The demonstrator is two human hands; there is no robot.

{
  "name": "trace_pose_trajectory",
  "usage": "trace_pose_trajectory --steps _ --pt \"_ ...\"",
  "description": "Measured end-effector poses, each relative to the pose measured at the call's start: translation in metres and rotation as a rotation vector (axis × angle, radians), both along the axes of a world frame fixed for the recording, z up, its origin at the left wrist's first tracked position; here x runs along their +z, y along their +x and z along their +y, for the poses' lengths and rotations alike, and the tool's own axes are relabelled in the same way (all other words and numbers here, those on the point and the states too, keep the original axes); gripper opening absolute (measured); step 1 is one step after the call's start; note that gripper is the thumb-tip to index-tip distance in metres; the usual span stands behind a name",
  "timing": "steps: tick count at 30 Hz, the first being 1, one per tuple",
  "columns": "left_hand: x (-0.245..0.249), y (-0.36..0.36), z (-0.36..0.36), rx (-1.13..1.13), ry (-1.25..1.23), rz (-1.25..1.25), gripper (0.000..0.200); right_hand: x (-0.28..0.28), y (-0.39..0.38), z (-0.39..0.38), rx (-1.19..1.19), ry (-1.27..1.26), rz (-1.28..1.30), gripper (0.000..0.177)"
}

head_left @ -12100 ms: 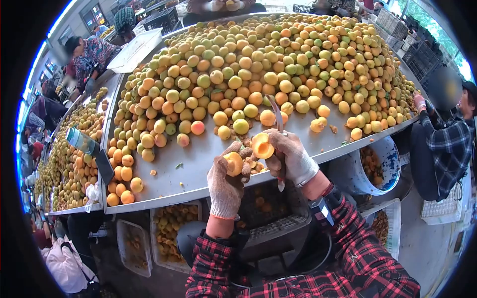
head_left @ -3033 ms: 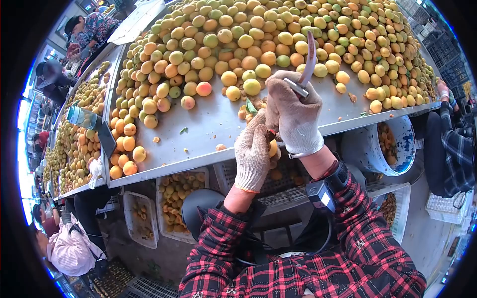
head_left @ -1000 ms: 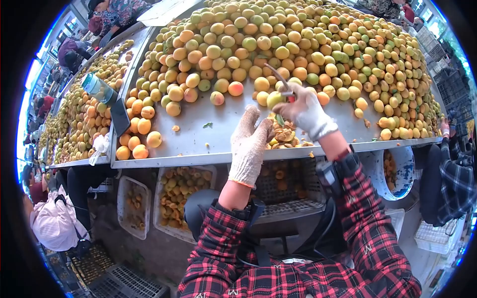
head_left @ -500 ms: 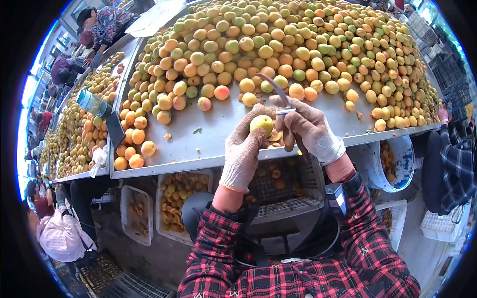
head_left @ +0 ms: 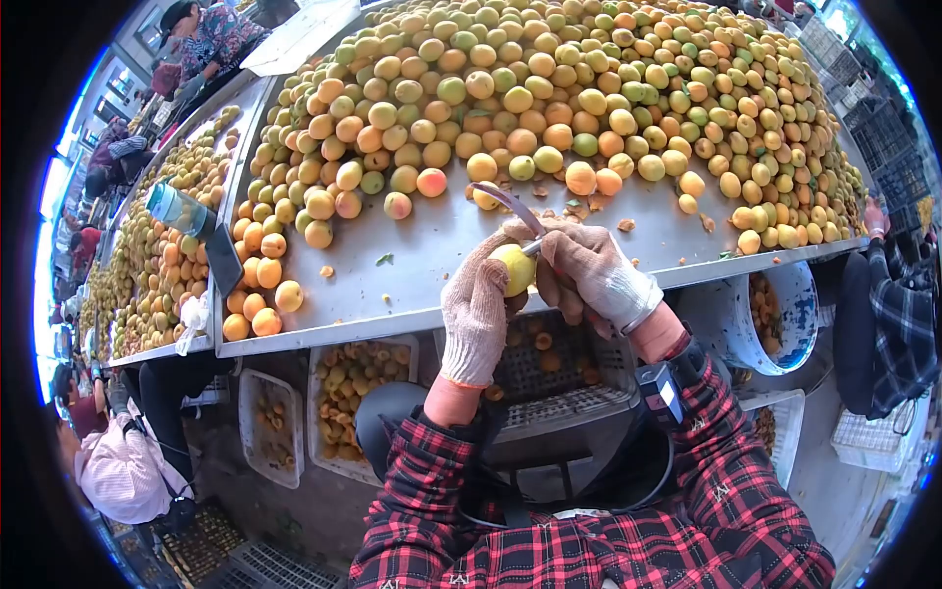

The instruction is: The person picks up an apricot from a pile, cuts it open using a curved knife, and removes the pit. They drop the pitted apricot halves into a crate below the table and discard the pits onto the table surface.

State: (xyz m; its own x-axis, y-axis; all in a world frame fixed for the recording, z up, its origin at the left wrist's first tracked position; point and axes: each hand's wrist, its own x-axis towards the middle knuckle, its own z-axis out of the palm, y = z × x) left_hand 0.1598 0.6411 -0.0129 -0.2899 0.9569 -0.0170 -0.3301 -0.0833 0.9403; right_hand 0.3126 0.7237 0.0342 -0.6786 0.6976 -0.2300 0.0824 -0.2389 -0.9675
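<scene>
A yellow-green apricot (head_left: 512,267) sits in my gloved left hand (head_left: 473,316), held by the curled fingers and thumb. My right hand (head_left: 595,273), also gloved, grips a small curved knife (head_left: 512,204) whose dark blade points up and to the left. Where the metal collar of the knife meets the fruit, the two appear to touch. Both hands are close together over the front edge of the metal table (head_left: 412,280). The fingers of my right hand partly hide the knife's handle. Beyond the hands, a large heap of apricots (head_left: 549,108) covers the table.
Below the table edge are a black crate (head_left: 564,398), a white crate of apricots (head_left: 361,393) and a blue-white bucket (head_left: 790,319). A bottle (head_left: 182,208) and a phone (head_left: 224,260) lie at left. Several people work around, one in dark plaid (head_left: 903,324) at right.
My right hand has shifted left and down, bringing the knife against the apricot. Fruit scraps behind the hands show more now. My left hand still holds the fruit.
</scene>
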Motion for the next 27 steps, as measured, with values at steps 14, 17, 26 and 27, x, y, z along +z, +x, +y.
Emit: trace_pose_trajectory --steps 14,17,26,27 --pt "-0.023 -0.006 0.014 0.134 -0.105 0.308 0.032 -0.058 -0.029 0.003 -0.27 1.077 -0.135 0.033" --pt "-0.015 -0.007 0.015 0.126 -0.103 0.278 0.031 -0.049 -0.029 -0.001 -0.291 1.135 -0.196 0.031" --pt "0.001 0.002 0.01 -0.023 -0.056 -0.162 0.036 -0.04 -0.018 0.006 -0.089 0.551 -0.03 0.032" --pt "0.0 0.003 0.012 0.03 -0.133 -0.035 0.037 -0.044 -0.023 0.006 -0.15 0.925 -0.052 0.031"
